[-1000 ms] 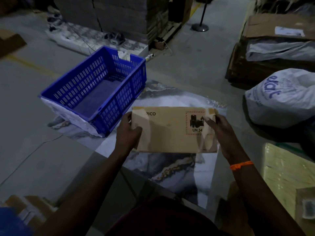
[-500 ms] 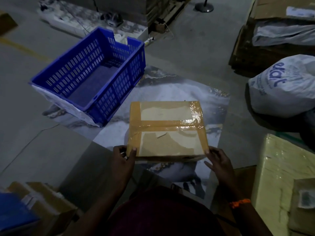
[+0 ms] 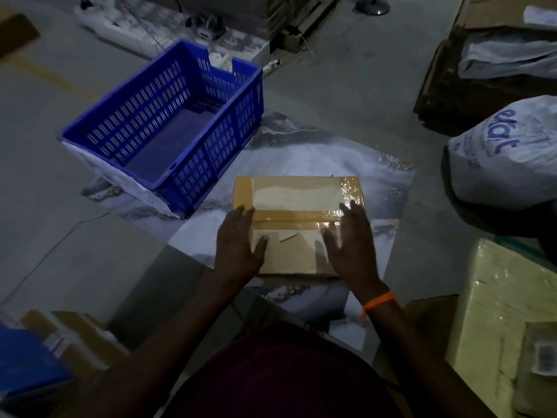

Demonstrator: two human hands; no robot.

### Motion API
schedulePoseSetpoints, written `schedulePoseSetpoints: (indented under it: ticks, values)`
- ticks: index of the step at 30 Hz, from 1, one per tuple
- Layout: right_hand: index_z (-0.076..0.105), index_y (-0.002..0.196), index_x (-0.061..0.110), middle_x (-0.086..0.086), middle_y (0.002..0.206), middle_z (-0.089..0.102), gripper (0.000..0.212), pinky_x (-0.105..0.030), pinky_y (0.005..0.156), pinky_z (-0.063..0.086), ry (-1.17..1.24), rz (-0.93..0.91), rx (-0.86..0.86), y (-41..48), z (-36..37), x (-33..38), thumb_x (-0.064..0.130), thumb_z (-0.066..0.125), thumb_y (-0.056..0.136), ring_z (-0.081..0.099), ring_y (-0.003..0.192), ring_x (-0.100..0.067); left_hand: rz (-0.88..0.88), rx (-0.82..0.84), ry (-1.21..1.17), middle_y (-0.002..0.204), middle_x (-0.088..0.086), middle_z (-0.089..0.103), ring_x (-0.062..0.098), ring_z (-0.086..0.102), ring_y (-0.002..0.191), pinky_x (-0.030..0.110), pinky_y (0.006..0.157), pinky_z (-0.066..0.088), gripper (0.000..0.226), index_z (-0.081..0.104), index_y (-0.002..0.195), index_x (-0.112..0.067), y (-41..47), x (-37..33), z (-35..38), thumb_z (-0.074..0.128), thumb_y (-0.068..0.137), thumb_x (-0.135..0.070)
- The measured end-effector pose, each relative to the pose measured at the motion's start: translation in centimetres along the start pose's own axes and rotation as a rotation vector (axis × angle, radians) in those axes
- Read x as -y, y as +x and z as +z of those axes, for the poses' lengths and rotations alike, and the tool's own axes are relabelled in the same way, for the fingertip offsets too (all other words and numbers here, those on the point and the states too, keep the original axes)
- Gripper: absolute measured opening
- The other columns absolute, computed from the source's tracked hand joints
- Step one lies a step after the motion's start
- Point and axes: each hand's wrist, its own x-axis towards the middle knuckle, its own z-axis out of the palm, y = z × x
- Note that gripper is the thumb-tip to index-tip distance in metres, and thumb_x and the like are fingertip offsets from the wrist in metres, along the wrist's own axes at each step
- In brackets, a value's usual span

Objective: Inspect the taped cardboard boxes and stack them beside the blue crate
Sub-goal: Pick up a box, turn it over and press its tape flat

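Both hands lie flat and open on the box top, gripping nothing: left hand (image 3: 239, 244) over the near left corner, right hand (image 3: 351, 244) over the near right part, fingers spread. The taped cardboard box (image 3: 297, 203) rests on the marbled floor sheet (image 3: 325, 155), just beside the blue crate (image 3: 168, 122), tape side up. Judged stiff and light; glossy tape likely slippery, so hold the bare side walls.

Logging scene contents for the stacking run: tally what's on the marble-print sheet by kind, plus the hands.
Taped cardboard box: 1
Blue crate: 1
Hands, left hand and right hand, flat on the box: 2
Total: 4
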Motion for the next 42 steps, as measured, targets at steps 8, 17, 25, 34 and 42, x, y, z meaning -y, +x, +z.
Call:
schedulePoseSetpoints:
  ticks: [8,17,25,34,42]
  values:
    - [0.021,0.164,0.012,-0.011,0.173,0.011,0.075,-0.056,0.127,0.011,-0.317,-0.111,0.268,4.4,3.5,0.9,0.057,0.019,0.105,0.006,0.160,-0.028,0.223,0.242,0.363,0.171,0.011,0.005,0.030,0.004,0.157,0.054,0.125,0.009,0.074,0.015,0.162,-0.018,6.4,-2.7,2.8,0.012,0.100,-0.058]
    - [0.014,0.165,0.013,-0.010,0.173,0.003,0.079,-0.054,0.128,0.003,-0.377,-0.115,0.309,4.6,4.0,0.9,0.059,0.009,0.102,0.000,0.161,-0.027,0.259,0.196,0.394,0.171,0.008,0.000,0.026,-0.001,0.158,0.052,0.126,0.002,0.068,0.011,0.163,-0.019,6.5,-1.7,4.3,0.018,0.105,-0.054]
    - [0.014,0.166,0.015,-0.009,0.174,0.004,0.080,-0.055,0.128,0.005,-0.369,-0.112,0.330,4.6,3.5,0.9,0.060,0.007,0.101,0.000,0.160,-0.027,0.226,0.274,0.431,0.170,0.009,-0.010,0.026,-0.010,0.157,0.049,0.122,-0.010,0.075,0.001,0.163,-0.018,6.9,-2.6,3.8,0.006,0.101,-0.059]
    - [0.027,0.163,0.016,-0.005,0.172,0.016,0.069,-0.057,0.126,0.014,-0.317,-0.185,0.358,-3.1,1.5,0.0,0.055,0.021,0.106,0.009,0.159,-0.025,0.329,0.248,0.368,0.170,0.010,0.002,0.027,-0.001,0.157,0.053,0.123,-0.002,0.077,0.013,0.163,-0.015,0.2,-1.6,3.2,0.011,0.102,-0.062]
    - [0.021,0.164,0.019,-0.002,0.171,0.009,0.067,-0.051,0.128,0.005,-0.373,-0.197,0.374,-6.1,0.8,-1.6,0.056,0.020,0.107,0.003,0.160,-0.022,0.345,0.262,0.380,0.170,0.011,0.011,0.025,0.009,0.157,0.053,0.126,0.009,0.074,0.018,0.162,-0.012,-2.7,-0.1,3.3,0.011,0.106,-0.059]
